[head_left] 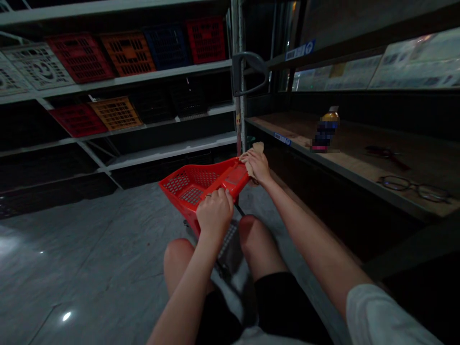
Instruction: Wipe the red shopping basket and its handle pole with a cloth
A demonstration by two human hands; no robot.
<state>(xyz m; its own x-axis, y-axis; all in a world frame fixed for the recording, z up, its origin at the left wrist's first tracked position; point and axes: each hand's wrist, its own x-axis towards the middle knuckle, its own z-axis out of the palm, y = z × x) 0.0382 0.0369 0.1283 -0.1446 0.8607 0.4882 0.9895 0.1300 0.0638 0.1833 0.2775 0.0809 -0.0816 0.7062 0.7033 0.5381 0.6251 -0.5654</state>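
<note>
Low between the knees, the left hand (214, 211) clasped the red basket's (201, 184) near rim; the right hand (256, 165), arm outstretched, pressed a cloth (256, 149) on its far corner, a bottle (326, 129) on the shelf (359, 167) beyond.

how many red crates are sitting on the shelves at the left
3. One on the top shelf left of the orange crate, one at that shelf's right end, one a shelf lower. Dark shelves may hide more.

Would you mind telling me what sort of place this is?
Probably a shop or stockroom aisle: metal shelving stacked with plastic crates, shelf-edge labels, and a red shopping basket held by both hands.
</note>
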